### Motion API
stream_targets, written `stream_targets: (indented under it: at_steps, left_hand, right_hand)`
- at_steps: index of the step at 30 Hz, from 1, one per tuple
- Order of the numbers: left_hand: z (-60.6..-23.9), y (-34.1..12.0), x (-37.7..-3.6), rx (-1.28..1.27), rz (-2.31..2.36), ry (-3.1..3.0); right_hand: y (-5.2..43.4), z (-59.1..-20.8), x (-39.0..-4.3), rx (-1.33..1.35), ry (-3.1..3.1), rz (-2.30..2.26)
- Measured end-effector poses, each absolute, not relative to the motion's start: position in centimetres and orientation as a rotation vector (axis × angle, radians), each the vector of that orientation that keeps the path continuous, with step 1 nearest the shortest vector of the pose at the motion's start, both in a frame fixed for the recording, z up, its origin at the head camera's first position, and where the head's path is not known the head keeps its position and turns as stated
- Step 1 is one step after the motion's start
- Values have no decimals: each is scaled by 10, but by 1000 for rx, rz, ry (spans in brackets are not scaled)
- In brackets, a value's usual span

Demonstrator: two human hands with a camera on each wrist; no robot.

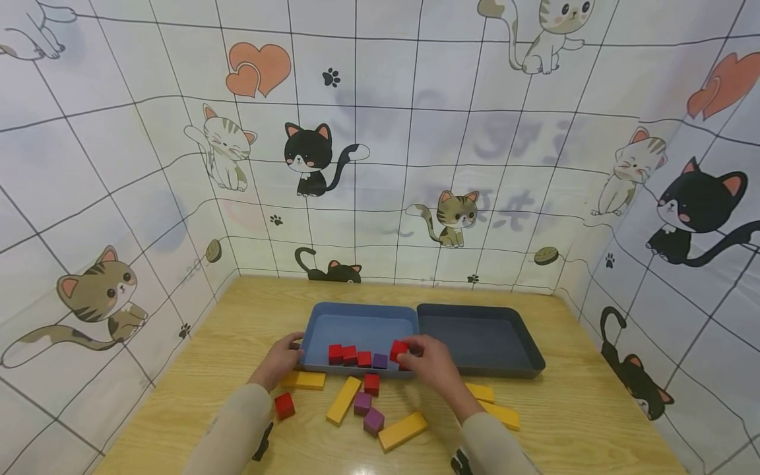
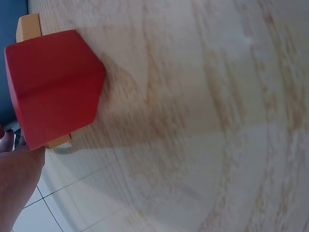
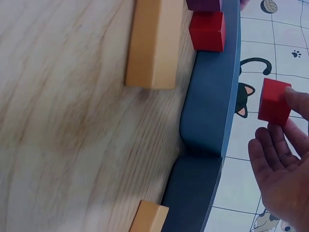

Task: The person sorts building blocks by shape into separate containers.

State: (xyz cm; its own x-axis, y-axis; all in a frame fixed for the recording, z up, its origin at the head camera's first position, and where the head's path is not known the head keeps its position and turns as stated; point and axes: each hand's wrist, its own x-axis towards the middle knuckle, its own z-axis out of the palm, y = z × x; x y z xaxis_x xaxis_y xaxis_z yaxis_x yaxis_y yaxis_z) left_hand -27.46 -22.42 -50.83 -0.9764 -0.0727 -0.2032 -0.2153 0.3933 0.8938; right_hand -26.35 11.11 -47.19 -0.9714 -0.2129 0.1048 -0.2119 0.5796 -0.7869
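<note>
My left hand (image 1: 282,361) grips the left edge of the blue tray (image 1: 362,313). In the head view, my right hand (image 1: 436,363) pinches a red cube (image 1: 399,349) over the tray's front right corner. The right wrist view has that red cube (image 3: 275,101) between thumb and fingertips. Inside the tray, several red cubes (image 1: 336,354) and a purple cube (image 1: 380,361) form a row along the front wall. A loose red cube (image 1: 284,406) lies on the table by my left forearm, looming large in the left wrist view.
A dark grey tray (image 1: 481,323) stands right of the blue one. Several yellow blocks (image 1: 402,431) lie on the wooden table (image 1: 564,396) before the trays, with another red cube (image 1: 371,384) and two purple cubes (image 1: 374,421). A cat-patterned sheet (image 1: 380,132) encloses the back and sides.
</note>
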Motion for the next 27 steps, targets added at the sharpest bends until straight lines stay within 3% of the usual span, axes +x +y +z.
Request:
stream_targets:
  at_steps: [12, 27]
  left_hand:
    - [-511, -226, -274, -253, 1634, 2510]
    - [-513, -225, -276, -260, 1609, 2527]
  right_hand:
    - [99, -469, -277, -224, 2750, -1521]
    - [85, -480, -298, -229, 2825, -1448]
